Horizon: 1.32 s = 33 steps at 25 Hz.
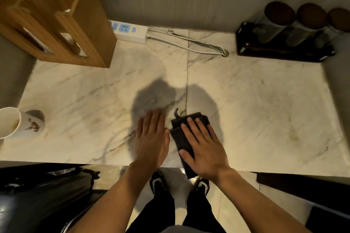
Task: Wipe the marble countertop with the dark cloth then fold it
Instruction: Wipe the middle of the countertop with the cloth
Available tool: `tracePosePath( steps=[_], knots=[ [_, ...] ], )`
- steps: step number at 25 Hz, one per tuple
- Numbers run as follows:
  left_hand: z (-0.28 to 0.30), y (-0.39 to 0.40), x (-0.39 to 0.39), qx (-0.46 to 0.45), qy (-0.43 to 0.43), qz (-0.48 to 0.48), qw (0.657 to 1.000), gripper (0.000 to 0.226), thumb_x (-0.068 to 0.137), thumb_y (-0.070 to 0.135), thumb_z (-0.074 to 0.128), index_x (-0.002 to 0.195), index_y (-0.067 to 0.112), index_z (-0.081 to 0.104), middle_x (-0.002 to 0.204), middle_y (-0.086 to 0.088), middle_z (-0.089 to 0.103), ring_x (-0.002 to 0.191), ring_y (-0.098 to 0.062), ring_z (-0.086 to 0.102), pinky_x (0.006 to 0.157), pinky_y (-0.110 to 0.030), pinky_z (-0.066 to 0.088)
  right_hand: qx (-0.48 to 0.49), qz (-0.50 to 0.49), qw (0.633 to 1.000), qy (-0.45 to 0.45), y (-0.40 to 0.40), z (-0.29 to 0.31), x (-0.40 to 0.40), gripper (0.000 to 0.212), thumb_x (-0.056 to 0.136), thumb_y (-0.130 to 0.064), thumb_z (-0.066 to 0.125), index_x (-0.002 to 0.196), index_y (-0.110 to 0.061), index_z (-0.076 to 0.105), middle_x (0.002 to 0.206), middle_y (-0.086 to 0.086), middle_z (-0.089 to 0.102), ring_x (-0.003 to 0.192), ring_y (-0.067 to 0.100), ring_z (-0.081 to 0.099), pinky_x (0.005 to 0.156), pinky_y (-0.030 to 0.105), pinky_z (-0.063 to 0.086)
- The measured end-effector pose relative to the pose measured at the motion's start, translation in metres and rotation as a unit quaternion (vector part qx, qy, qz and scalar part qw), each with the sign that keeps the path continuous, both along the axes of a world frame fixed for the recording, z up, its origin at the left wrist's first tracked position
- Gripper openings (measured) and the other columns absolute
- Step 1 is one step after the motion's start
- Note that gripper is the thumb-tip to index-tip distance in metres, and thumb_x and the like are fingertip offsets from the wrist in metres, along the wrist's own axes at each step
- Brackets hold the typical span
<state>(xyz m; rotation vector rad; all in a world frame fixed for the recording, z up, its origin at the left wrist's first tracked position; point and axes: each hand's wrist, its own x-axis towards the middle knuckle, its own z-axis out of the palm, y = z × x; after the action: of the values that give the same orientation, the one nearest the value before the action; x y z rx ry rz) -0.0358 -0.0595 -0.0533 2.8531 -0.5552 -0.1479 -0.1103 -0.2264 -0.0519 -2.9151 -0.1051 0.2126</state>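
Right hand (203, 149) flat (fingers spread) on dark cloth (181, 136)

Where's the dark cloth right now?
The dark cloth lies folded at the marble countertop's front edge, pressed flat under the right hand, beside the left hand.

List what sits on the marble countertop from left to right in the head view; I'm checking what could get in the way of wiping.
White paper cup → slatted wooden box → white power strip → left hand → folded dark cloth → black tray of brown-lidded glass jars.
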Motion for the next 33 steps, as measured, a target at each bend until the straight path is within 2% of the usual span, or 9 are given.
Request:
tracePosePath(
  steps=[7,16,19,24,33],
  knots=[
    [-0.002,-0.021,0.001,-0.023,0.003,0.002,1.0,0.054,0.095,0.029,0.033,0.142,0.004,0.04,0.148,-0.017,0.042,0.14,-0.034,0.034,0.113,-0.052,0.024,-0.021,0.041,0.999,0.006,-0.031,0.0,0.014,0.069,0.093,-0.054,0.034,0.152,-0.021,0.02,0.16,0.003,0.013,0.148,0.022,0.006,0.116,0.045,0.014],
    [-0.001,-0.047,0.01,-0.053,-0.016,-0.014,0.998,0.052,0.093,0.029,0.036,0.139,0.005,0.045,0.145,-0.016,0.047,0.138,-0.033,0.037,0.113,-0.051,0.023,-0.016,-0.019,1.0,-0.019,-0.054,-0.002,0.062,0.066,0.094,-0.051,0.036,0.151,-0.02,0.024,0.158,0.007,0.023,0.147,0.025,0.014,0.117,0.047,0.017],
    [-0.003,-0.059,0.011,-0.055,-0.021,-0.028,0.998,0.052,0.092,0.029,0.037,0.137,0.005,0.048,0.144,-0.016,0.048,0.137,-0.033,0.039,0.112,-0.052,0.025,-0.02,-0.051,0.998,-0.012,-0.062,-0.004,0.083,0.068,0.093,-0.053,0.032,0.152,-0.022,0.018,0.16,0.005,0.018,0.147,0.024,0.009,0.118,0.046,0.012],
    [-0.009,-0.067,0.011,-0.006,-0.018,-0.03,0.999,0.053,0.091,0.033,0.039,0.138,0.009,0.049,0.146,-0.013,0.047,0.137,-0.032,0.038,0.112,-0.052,0.022,-0.024,-0.096,0.995,-0.002,-0.073,-0.004,0.116,0.071,0.092,-0.056,0.027,0.153,-0.025,0.009,0.162,0.002,0.007,0.148,0.021,0.0,0.119,0.043,0.004],
    [-0.006,-0.069,0.012,0.012,-0.019,-0.031,0.999,0.053,0.092,0.032,0.043,0.141,0.012,0.046,0.15,-0.009,0.042,0.14,-0.031,0.034,0.113,-0.051,0.021,-0.027,-0.182,0.983,-0.009,-0.091,-0.008,0.164,0.07,0.093,-0.056,0.022,0.152,-0.023,0.008,0.162,0.004,0.007,0.148,0.024,0.0,0.119,0.045,0.004]
  ],
)
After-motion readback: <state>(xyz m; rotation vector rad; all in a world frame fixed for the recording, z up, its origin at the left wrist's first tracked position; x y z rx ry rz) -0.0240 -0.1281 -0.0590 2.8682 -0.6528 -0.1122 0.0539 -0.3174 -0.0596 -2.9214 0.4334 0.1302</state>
